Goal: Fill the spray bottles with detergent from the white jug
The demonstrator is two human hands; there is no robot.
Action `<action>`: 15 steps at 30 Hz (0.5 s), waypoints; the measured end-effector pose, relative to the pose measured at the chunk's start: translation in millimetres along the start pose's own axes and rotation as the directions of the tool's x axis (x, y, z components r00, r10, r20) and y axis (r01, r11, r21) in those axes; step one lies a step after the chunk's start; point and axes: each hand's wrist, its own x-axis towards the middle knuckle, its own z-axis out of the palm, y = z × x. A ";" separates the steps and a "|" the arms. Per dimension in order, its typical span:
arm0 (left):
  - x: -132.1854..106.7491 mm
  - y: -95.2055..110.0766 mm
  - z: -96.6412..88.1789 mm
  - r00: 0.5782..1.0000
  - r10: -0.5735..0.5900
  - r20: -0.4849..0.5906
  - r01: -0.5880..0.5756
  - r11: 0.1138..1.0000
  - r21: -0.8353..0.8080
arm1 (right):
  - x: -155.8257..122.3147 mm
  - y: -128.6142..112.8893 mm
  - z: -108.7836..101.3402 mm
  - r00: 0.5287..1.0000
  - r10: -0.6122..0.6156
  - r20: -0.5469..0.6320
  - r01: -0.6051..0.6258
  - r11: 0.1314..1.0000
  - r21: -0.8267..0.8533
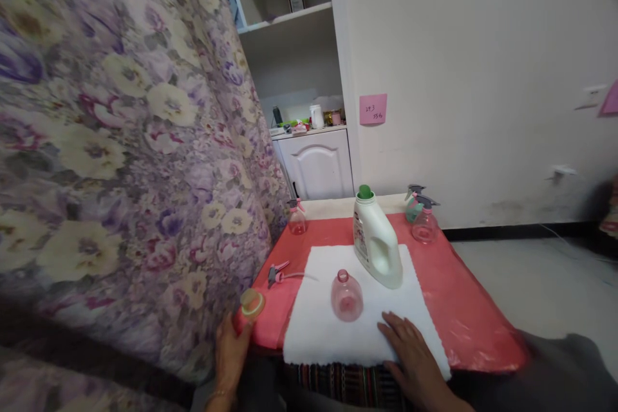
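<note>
My left hand is closed round a small red funnel-like cup with a pale rim, at the table's left front corner beside the flowered curtain. Fingers spread, my right hand lies flat on the near edge of a white towel. An open pink spray bottle without its head stands on the towel just beyond my right hand. Behind it stands a white detergent jug with a green cap. A loose grey and pink spray head with its tube lies to the left of the towel.
A red plastic cover lies over the small table. Two more pink spray bottles stand at the back, one on the left and one on the right. A flowered curtain fills the left. A white wall with a pink note is behind.
</note>
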 end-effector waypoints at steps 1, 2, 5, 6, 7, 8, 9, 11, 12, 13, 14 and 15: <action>-8.3 5.9 -0.7 1.000 -0.008 -0.024 0.008 1.000 -0.010 | 0.1 -0.5 -0.5 1.000 0.005 0.000 -0.005 1.000 0.005; -17.9 13.8 -0.4 0.999 -0.007 -0.036 0.006 1.000 -0.021 | 0.3 -1.0 -1.0 1.000 0.009 0.002 -0.009 1.000 0.008; -49.4 48.3 8.3 0.988 0.155 -0.026 -0.157 0.970 -0.188 | 1.0 -2.1 -2.4 1.000 0.020 0.010 -0.020 1.000 0.009; -58.8 61.5 13.7 0.979 0.202 -0.014 -0.200 0.949 -0.245 | 1.3 -2.3 -3.0 1.000 0.022 0.011 -0.022 1.000 0.009; -66.8 74.4 20.2 0.966 0.258 0.020 -0.241 0.925 -0.293 | 1.6 -2.5 -3.5 1.000 0.023 0.013 -0.023 1.000 0.010; -73.0 86.5 27.4 0.950 0.309 0.052 -0.276 0.904 -0.327 | 2.0 -2.7 -4.0 1.000 0.021 0.015 -0.021 1.000 0.012; -77.4 97.0 35.3 0.935 0.349 0.072 -0.305 0.889 -0.342 | 2.3 -2.7 -4.4 1.000 0.018 0.015 -0.018 1.000 0.015; -81.1 113.0 51.9 0.903 0.421 0.088 -0.376 0.872 -0.312 | 2.7 -2.7 -4.8 1.000 0.013 0.012 -0.013 1.000 0.018; -81.0 118.3 60.0 0.886 0.453 0.098 -0.413 0.868 -0.275 | 2.8 -2.5 -4.8 1.000 0.008 0.009 -0.009 1.000 0.019; -80.3 122.3 67.5 0.872 0.478 0.105 -0.444 0.863 -0.240 | 2.8 -2.3 -4.7 1.000 0.006 0.006 -0.006 1.000 0.020; -79.3 125.2 74.1 0.862 0.495 0.111 -0.465 0.858 -0.220 | 2.8 -2.1 -4.4 1.000 0.007 0.007 -0.007 1.000 0.022; -78.5 127.1 79.7 0.853 0.510 0.116 -0.482 0.852 -0.206 | 2.8 -1.8 -4.2 1.000 0.010 0.011 -0.010 1.000 0.026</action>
